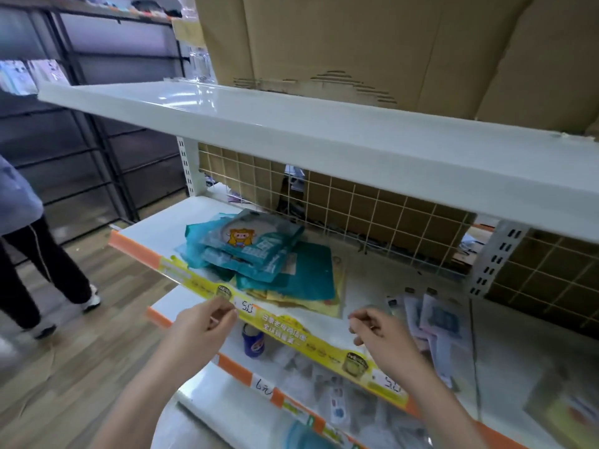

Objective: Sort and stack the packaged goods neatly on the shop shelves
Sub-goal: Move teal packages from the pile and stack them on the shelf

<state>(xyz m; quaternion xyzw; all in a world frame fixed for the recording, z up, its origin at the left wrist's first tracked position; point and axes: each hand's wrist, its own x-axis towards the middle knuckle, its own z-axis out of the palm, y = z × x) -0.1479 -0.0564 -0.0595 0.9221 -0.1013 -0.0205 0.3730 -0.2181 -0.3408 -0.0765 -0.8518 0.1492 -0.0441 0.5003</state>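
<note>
Teal packets (256, 251) piled on middle shelf (155, 228), both hands' fingers (223, 311) loosely curled, empty

There are two bare hands, the left hand (202, 325) and the right hand (377, 332). White metal shelf boards are four in view; the second one (382, 286) carries a loose pile of teal plastic packets (256, 251), their exact number I cannot tell. One small blue can (253, 343) stands on the shelf below. Two white handwritten "5.0" price tags (243, 307) sit on the yellow edge strip (291, 332). One other person (22, 241) stands at the left.
</note>
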